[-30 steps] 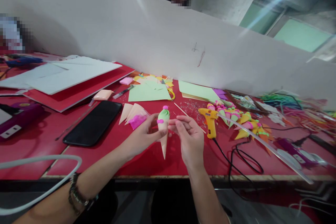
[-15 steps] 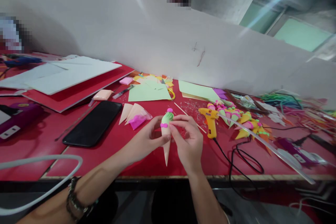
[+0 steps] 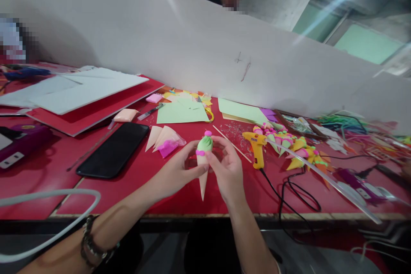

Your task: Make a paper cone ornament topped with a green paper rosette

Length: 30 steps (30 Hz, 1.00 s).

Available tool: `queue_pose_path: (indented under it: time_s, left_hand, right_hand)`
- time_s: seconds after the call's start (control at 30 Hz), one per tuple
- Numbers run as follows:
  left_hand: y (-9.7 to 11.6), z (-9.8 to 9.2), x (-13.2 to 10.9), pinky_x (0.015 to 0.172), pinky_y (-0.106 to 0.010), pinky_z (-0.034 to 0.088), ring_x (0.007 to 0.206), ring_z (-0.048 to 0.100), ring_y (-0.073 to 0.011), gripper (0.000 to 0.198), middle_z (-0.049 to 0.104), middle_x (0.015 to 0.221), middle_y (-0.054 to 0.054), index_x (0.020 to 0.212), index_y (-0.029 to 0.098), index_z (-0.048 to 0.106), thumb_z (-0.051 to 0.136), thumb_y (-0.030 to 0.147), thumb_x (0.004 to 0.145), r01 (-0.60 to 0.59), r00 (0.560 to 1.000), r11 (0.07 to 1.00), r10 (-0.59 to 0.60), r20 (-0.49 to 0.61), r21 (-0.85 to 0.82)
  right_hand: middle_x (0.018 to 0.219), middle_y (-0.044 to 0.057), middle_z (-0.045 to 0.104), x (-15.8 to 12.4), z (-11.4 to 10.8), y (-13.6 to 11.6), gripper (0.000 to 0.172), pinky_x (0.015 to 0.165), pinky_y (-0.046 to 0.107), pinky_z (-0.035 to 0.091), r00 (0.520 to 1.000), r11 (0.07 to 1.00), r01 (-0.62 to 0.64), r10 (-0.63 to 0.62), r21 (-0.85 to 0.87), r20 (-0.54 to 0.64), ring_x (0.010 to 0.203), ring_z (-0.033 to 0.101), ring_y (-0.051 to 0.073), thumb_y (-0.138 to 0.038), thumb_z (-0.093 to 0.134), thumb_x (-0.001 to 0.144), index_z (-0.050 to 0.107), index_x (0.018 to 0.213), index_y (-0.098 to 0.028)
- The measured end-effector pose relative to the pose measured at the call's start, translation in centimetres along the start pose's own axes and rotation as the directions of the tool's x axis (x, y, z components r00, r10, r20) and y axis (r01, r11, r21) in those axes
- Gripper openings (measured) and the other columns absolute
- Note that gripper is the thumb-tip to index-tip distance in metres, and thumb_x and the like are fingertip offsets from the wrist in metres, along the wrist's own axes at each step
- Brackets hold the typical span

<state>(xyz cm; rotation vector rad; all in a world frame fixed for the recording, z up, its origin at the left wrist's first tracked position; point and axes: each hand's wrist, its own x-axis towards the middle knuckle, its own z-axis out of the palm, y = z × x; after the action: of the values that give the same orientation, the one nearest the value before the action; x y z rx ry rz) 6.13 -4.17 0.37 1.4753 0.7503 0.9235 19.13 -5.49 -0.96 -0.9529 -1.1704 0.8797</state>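
A toy ice cream cone (image 3: 203, 171) points tip-down between my hands above the red table. Its cone is pale peach, with a green swirl on top, a pink ball at the peak and a pink bow at the rim. My left hand (image 3: 182, 168) is closed around its left side, thumb across the front. From the right, my right hand (image 3: 227, 165) grips it, with the thumb against it just below the swirl and its other fingers behind.
A yellow glue gun (image 3: 257, 147) with a black cord lies to the right, near several finished cones (image 3: 300, 154). Left of my hands are a black phone (image 3: 114, 150), peach paper cones (image 3: 162, 136) and pink clay (image 3: 167, 149). Green paper sheets (image 3: 183, 111) lie behind, before a white partition (image 3: 192, 43).
My right hand has shifted its fingers, the thumb now lying closer across the cone and more of the swirl showing. The person beyond the partition has moved right.
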Motion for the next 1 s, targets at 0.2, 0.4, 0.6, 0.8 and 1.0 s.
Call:
queue_pose_path:
  time_s: [0.2,0.4,0.6,0.8,1.0]
  left_hand:
    - [-0.20,-0.10,0.05,0.092,-0.027,0.040,0.112,0.048,-0.0187,0.042,0.052,0.123,-0.004,0.117,0.023,0.046,0.057,0.024,0.076,-0.022,1.000,1.000,0.022,0.010,-0.015]
    - [-0.16,-0.13,-0.01,0.092,-0.029,0.041,0.116,0.046,-0.0209,0.043,0.054,0.120,-0.004,0.117,0.023,0.047,0.058,0.024,0.075,-0.004,1.000,1.000,0.004,-0.022,0.003]
    - [-0.22,-0.04,-0.03,0.090,-0.029,0.043,0.110,0.050,-0.0202,0.039,0.058,0.111,-0.003,0.115,0.024,0.047,0.056,0.025,0.077,-0.004,1.000,1.000,0.004,-0.003,0.023]
    - [0.02,0.00,-0.18,0.088,-0.026,0.043,0.110,0.050,-0.0191,0.037,0.056,0.114,-0.002,0.114,0.024,0.047,0.055,0.023,0.077,0.009,1.000,0.998,-0.010,0.007,0.062]
    - [0.44,0.09,-0.26,0.087,-0.024,0.044,0.110,0.050,-0.0183,0.039,0.055,0.117,-0.002,0.114,0.023,0.046,0.055,0.020,0.077,0.016,1.000,0.998,-0.017,0.013,0.061]
  right_hand:
    - [0.103,0.002,0.058,0.06,-0.02,0.48,0.038,0.076,0.024,0.048,0.966,0.930,-0.250,0.220,0.269,0.135,0.093,0.055,0.014,-0.022,0.063,0.072,0.054,0.108,-0.026]
    - [0.101,0.001,0.060,0.08,-0.03,0.25,0.036,0.076,0.023,0.047,0.948,0.879,-0.314,0.269,0.358,0.171,0.092,0.056,0.014,-0.024,0.061,0.073,0.055,0.108,-0.027]
    - [0.099,0.000,0.061,0.08,-0.09,0.32,0.035,0.071,0.021,0.047,0.944,0.885,-0.325,0.285,0.332,0.165,0.087,0.057,0.012,-0.024,0.062,0.072,0.056,0.107,-0.027]
    - [0.100,0.001,0.061,-0.03,0.15,0.59,0.034,0.065,0.019,0.047,0.957,0.907,-0.288,0.264,0.308,0.116,0.084,0.057,0.012,-0.025,0.062,0.072,0.056,0.106,-0.026]
    - [0.102,0.001,0.061,-0.15,0.31,0.49,0.029,0.067,0.020,0.049,0.959,0.897,-0.282,0.255,0.341,0.122,0.087,0.058,0.013,-0.031,0.057,0.077,0.056,0.106,-0.028]
